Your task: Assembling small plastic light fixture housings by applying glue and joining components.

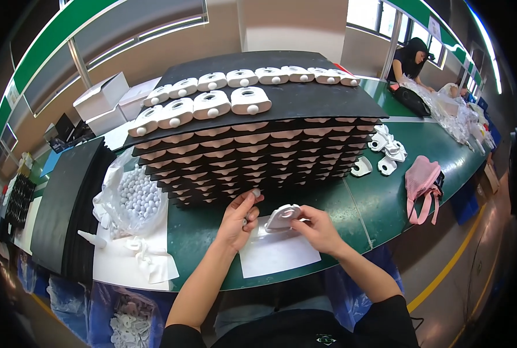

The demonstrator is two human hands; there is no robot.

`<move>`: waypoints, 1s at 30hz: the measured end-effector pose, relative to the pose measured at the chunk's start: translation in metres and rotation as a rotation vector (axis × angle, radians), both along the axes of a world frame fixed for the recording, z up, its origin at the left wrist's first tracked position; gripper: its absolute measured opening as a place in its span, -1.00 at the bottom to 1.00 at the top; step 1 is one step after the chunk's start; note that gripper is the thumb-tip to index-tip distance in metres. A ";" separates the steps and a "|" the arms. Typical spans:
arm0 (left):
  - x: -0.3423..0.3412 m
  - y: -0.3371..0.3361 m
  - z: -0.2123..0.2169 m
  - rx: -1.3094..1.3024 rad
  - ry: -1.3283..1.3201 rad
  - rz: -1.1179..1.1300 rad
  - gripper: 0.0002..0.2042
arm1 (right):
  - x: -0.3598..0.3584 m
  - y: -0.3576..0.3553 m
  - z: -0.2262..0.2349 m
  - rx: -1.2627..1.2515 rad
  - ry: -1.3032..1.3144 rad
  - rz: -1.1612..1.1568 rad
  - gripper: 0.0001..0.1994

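From the head camera, the right hand (319, 227) grips a small white plastic shell (283, 217) by its edge, tilted just above a white sheet (276, 255) on the green table (380, 197). The left hand (239, 217) pinches a small white ball (256, 192) between thumb and fingertip, close beside the shell. The shell looks light and stiff, probably smooth enough to slip, so the rim seems the safest hold; the ball is tiny and likely to roll if dropped. Behind stands a stack of black trays (258, 156), finished white pieces (212, 104) on top. A clear bag of balls (137, 197) lies to the left.
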State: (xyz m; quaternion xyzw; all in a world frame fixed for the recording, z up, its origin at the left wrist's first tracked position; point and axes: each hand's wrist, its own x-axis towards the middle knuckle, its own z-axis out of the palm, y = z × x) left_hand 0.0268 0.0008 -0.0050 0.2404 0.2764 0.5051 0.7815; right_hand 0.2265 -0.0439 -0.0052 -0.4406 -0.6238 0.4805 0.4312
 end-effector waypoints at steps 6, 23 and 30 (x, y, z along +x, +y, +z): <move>-0.003 0.002 -0.002 -0.027 -0.039 0.034 -0.82 | -0.019 0.005 -0.015 0.024 -0.043 -0.033 -0.86; -0.004 0.002 0.000 0.015 -0.067 -0.019 -0.75 | -0.027 -0.001 -0.011 0.458 -0.369 -0.098 -0.89; -0.002 0.000 0.000 0.039 -0.026 -0.052 -0.79 | -0.017 0.003 -0.019 0.035 0.003 -0.005 -0.87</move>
